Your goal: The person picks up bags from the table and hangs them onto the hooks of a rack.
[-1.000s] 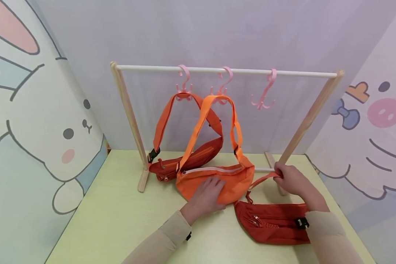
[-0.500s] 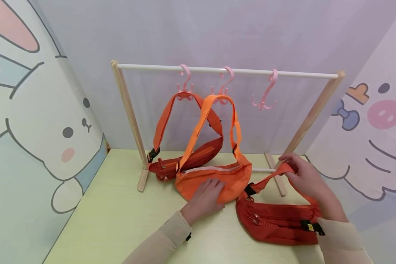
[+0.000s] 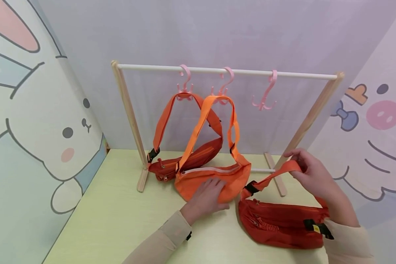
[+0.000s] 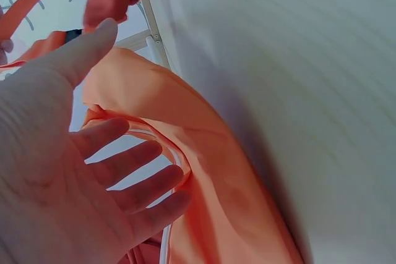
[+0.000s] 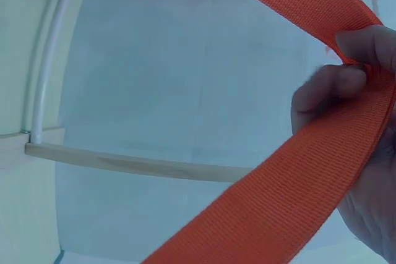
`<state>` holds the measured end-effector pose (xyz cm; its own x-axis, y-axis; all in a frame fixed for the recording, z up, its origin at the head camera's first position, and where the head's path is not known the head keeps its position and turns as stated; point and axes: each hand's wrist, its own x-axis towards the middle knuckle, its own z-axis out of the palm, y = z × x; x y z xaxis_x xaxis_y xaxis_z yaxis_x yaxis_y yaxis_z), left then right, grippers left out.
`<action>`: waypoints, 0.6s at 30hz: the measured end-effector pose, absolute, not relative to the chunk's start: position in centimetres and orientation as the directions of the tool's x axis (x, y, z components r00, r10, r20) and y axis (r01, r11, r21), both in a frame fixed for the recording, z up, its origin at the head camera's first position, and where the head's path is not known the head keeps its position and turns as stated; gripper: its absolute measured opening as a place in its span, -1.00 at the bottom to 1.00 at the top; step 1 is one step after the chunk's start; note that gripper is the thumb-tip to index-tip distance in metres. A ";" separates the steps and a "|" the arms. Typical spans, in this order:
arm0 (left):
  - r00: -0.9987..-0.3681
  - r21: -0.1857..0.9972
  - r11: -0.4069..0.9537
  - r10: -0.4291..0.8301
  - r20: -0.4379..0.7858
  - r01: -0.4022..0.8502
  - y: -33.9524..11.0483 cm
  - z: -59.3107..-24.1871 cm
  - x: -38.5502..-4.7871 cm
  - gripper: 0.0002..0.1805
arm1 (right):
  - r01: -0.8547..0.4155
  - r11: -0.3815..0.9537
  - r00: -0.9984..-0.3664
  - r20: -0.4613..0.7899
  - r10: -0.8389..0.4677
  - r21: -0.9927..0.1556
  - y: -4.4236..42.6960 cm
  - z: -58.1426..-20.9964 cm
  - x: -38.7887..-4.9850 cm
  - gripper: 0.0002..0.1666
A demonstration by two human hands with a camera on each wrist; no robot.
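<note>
My right hand (image 3: pixel 320 181) grips the orange-red strap (image 5: pixel 266 196) of a dark red waist bag (image 3: pixel 280 236) at the table's right. The strap is raised in a loop, and the bag sits beneath with its zips facing me. In the right wrist view, thumb and fingers pinch the webbing. My left hand (image 3: pixel 204 201) lies with loosely extended fingers against the front of a bright orange waist bag (image 3: pixel 235 183), which hangs by its strap from the middle pink hook (image 3: pixel 225 82). The left wrist view shows this palm and spread fingers beside the orange fabric (image 4: pixel 216 177).
Another dark red waist bag (image 3: pixel 198 158) hangs behind, from the left pink hook (image 3: pixel 185 82). On the right, a pink hook (image 3: pixel 267 90) with bare prongs hangs from the white rail (image 3: pixel 307 75). Wooden posts (image 3: pixel 128 110) hold up the rack on the pale yellow table (image 3: pixel 102 220).
My right hand has moved right and lifted the strap into a wider loop. The dark red bag has shifted slightly right with it. My left hand stays almost in place.
</note>
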<state>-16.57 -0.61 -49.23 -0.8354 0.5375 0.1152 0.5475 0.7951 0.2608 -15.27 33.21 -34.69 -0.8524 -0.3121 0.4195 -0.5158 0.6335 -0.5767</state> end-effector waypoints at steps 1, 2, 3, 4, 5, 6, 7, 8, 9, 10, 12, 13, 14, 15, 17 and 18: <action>-0.837 0.264 0.796 0.536 0.107 0.544 -0.6 -49.2 -16.6 -0.07 | -0.515 0.634 -0.852 0.426 -0.304 -0.577 33.2 -34.5 -15.1 -0.49; -0.839 0.268 0.798 0.535 0.099 0.540 -0.7 -49.2 -16.5 -0.07 | -0.515 0.634 -0.851 0.431 -0.300 -0.577 33.3 -34.3 -15.0 -0.49; -0.840 0.275 0.797 0.535 0.093 0.538 -0.7 -49.2 -16.5 -0.07 | -0.517 0.631 -0.850 0.435 -0.297 -0.579 33.3 -34.1 -14.9 -0.50; -0.840 0.281 0.795 0.535 0.089 0.537 -0.7 -49.2 -16.5 -0.07 | -0.518 0.626 -0.849 0.438 -0.296 -0.583 33.3 -34.0 -14.7 -0.50; -0.838 0.288 0.791 0.538 0.090 0.539 -0.7 -49.1 -16.6 -0.06 | -0.521 0.619 -0.848 0.439 -0.297 -0.588 33.2 -33.8 -14.6 -0.50; -0.835 0.295 0.786 0.541 0.096 0.543 -0.7 -49.0 -16.6 -0.04 | -0.527 0.611 -0.845 0.441 -0.303 -0.590 33.1 -33.6 -14.5 -0.50; -0.832 0.303 0.780 0.546 0.100 0.548 -0.8 -48.9 -16.6 -0.02 | -0.535 0.605 -0.841 0.443 -0.312 -0.590 33.0 -33.4 -14.4 -0.50; -0.827 0.320 0.768 0.551 0.110 0.555 -0.8 -48.7 -16.7 0.02 | -0.544 0.598 -0.835 0.445 -0.322 -0.589 32.8 -33.2 -14.3 -0.51; -0.822 0.340 0.755 0.556 0.121 0.561 -0.7 -48.5 -16.7 0.08 | -0.553 0.591 -0.831 0.448 -0.331 -0.588 32.5 -33.1 -14.2 -0.51; -0.818 0.367 0.739 0.561 0.131 0.565 -0.7 -48.3 -16.7 0.14 | -0.561 0.582 -0.825 0.450 -0.341 -0.588 32.2 -32.9 -14.2 -0.51; -0.808 0.429 0.699 0.569 0.152 0.572 -0.6 -47.6 -16.7 0.23 | -0.582 0.570 -0.812 0.460 -0.360 -0.581 31.7 -32.6 -14.1 -0.50; -0.805 0.457 0.680 0.571 0.161 0.574 -0.5 -47.2 -16.6 0.26 | -0.594 0.561 -0.803 0.467 -0.370 -0.577 31.3 -32.4 -14.1 -0.49; -0.803 0.487 0.659 0.572 0.170 0.573 -0.3 -46.8 -16.6 0.27 | -0.605 0.549 -0.795 0.474 -0.379 -0.576 31.0 -32.3 -14.2 -0.46; -0.799 0.510 0.640 0.573 0.181 0.574 -0.2 -46.4 -16.5 0.27 | -0.618 0.539 -0.785 0.483 -0.389 -0.572 30.7 -32.2 -14.3 -0.45; -0.795 0.553 0.602 0.570 0.207 0.576 0.0 -45.6 -16.3 0.24 | -0.645 0.519 -0.764 0.498 -0.411 -0.561 30.1 -32.0 -14.5 -0.42; -0.794 0.568 0.588 0.567 0.219 0.576 0.1 -45.2 -16.3 0.23 | -0.659 0.509 -0.752 0.505 -0.423 -0.554 29.8 -32.0 -14.6 -0.41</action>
<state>-16.27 0.13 -45.16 -0.7941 0.5669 0.2190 0.5763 0.5879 0.5677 -14.65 29.75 -31.97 -0.7521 -0.4230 0.5054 -0.6587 0.5093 -0.5539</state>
